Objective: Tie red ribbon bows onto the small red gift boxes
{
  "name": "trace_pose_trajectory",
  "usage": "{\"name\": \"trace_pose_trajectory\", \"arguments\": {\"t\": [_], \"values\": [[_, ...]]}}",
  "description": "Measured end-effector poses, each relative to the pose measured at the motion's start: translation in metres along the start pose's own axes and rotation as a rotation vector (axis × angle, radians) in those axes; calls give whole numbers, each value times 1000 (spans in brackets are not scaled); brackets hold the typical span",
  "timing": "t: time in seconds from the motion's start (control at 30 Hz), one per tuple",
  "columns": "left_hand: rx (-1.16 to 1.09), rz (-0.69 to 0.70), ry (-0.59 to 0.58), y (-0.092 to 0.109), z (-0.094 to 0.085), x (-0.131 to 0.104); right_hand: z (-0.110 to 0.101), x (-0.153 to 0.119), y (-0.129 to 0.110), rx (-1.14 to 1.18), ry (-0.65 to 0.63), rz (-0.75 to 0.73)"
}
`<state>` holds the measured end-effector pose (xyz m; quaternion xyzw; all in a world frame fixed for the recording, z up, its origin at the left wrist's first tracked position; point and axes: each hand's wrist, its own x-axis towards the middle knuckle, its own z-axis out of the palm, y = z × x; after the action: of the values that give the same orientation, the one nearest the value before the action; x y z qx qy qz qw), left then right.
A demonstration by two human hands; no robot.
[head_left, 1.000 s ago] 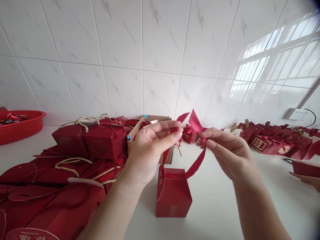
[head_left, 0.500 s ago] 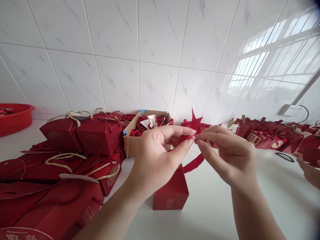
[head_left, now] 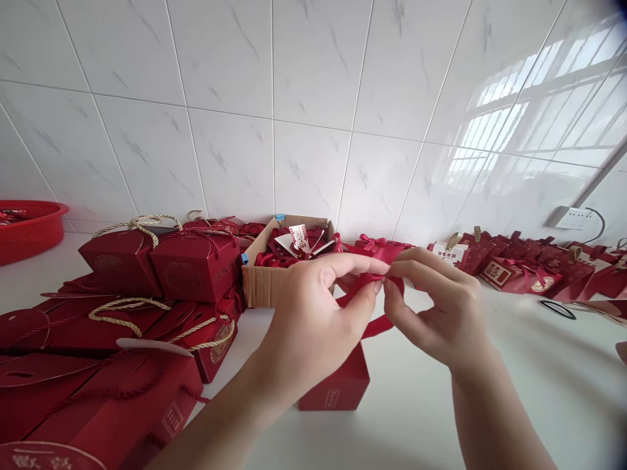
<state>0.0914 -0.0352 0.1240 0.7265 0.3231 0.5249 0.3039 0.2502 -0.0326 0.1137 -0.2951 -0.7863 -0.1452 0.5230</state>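
A red ribbon (head_left: 382,325) runs between my two hands and curves down in a loop. My left hand (head_left: 313,320) pinches the ribbon between thumb and fingers. Close against it, my right hand (head_left: 438,313) is closed on the ribbon too, thumb and fingertips meeting near the left ones. Fingers partly hide the ribbon where they meet. Below my hands a small red gift box (head_left: 337,385) stands upright on the white table (head_left: 406,418), its top hidden behind my left hand.
Red gift boxes with rope handles (head_left: 196,264) pile up on the left, beside a red basin (head_left: 34,228). A cardboard box (head_left: 262,287) holds red ribbons and tags. Red boxes (head_left: 519,271) line the tiled wall at right, near a black loop (head_left: 558,309).
The pointed ribbon end that stood up above my fingers has dropped out of sight. My right hand has shifted slightly left. A person's hand at the right edge has mostly moved out of view.
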Motion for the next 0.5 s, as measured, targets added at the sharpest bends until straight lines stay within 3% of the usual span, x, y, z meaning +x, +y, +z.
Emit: {"name": "trace_pose_trajectory", "arguments": {"t": [0.13,0.5], "values": [[16,9,-25,0,0,-1,0,-2,3,66,-78,-7],[-4,-19,2,-1,0,3,8,-2,3,4,-32,-9]]}}
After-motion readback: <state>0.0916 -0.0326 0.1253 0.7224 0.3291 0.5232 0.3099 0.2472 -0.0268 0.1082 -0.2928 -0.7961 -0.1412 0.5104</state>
